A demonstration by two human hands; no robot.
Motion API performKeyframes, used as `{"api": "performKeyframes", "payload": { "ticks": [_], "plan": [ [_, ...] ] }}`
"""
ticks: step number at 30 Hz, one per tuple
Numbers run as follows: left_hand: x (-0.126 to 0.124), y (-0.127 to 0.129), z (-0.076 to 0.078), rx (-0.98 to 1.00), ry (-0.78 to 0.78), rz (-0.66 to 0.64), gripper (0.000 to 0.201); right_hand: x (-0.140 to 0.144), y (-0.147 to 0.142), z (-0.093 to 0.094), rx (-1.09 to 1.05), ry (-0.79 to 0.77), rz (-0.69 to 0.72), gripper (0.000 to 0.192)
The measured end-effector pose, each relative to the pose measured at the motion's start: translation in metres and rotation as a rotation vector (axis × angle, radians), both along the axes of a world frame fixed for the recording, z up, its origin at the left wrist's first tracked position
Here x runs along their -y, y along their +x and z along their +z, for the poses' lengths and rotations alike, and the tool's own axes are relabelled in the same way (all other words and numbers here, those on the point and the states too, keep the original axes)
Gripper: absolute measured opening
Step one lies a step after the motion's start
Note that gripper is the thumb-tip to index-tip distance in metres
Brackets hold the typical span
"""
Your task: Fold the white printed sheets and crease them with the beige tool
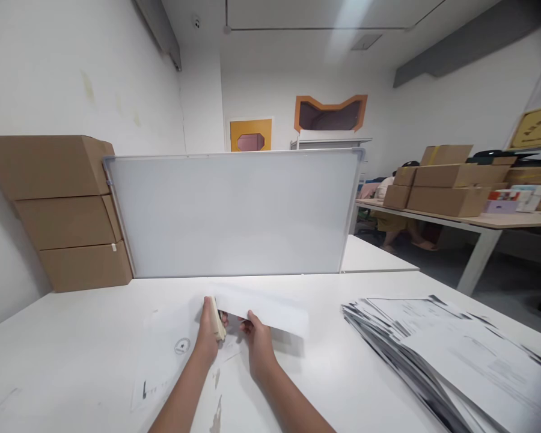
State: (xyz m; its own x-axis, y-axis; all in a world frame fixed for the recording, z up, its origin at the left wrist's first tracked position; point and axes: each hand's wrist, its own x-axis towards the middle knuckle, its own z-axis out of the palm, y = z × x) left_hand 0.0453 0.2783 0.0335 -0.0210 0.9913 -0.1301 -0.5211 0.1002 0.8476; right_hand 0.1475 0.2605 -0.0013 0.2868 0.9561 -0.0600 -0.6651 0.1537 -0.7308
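My left hand [208,331] is wrapped around a narrow cream-coloured stapler [217,320], held upright on its side with dark parts showing beyond it. The left end of a white sheet of paper [270,308] meets the stapler; whether it sits between the jaws cannot be made out. With thumb on top and fingers below, my right hand [258,344] pinches the sheet's near edge, and the sheet is raised off the table. Under my left wrist lies another paper [162,355], flat, with a round star stamp printed on it.
A thick, uneven stack of printed papers [469,355] lies on the white table [90,337] at right. A whiteboard panel [238,216] stands across the back. Cardboard boxes [72,222] are piled at left. More boxes [446,198] sit on another table, with a person seated behind.
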Motion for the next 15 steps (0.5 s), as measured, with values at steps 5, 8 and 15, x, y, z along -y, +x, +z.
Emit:
{"api": "performKeyframes", "payload": {
  "ticks": [5,8,15],
  "plan": [
    [-0.0037,0.0002,-0.0029,-0.019,0.007,0.03,0.053,-0.0035,0.003,0.0011,-0.102,0.002,-0.037,0.022],
    [-0.0054,0.0008,-0.0047,-0.046,-0.021,0.036,0.052,-0.0054,0.0031,0.001,-0.126,-0.011,-0.054,0.021],
    [-0.0089,0.0007,-0.01,-0.157,-0.015,-0.013,0.059,-0.007,0.0058,0.0008,-0.026,0.048,-0.091,0.022]
  ]
}}
